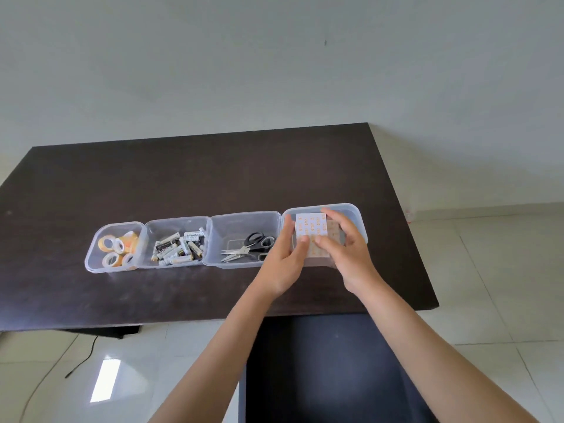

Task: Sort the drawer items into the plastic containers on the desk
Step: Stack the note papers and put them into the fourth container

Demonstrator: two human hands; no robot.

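Note:
Four clear plastic containers stand in a row on the dark desk [183,178]. The leftmost container [91,254] holds several tape rolls [117,244]. Beside it a container [171,224] holds several batteries [180,247]. The third container [244,216] holds black-handled scissors [254,244]. Over the rightmost container [357,212] both hands hold a small white packet with orange print [311,228]. My left hand [282,264] grips its left edge and my right hand [348,248] covers its right side. What lies beneath the packet in that container is hidden.
The desk's front edge runs just below the containers, with a dark drawer unit [329,361] under it on the right. A black cable [82,358] lies on the tiled floor at the left. A pale wall stands behind the desk.

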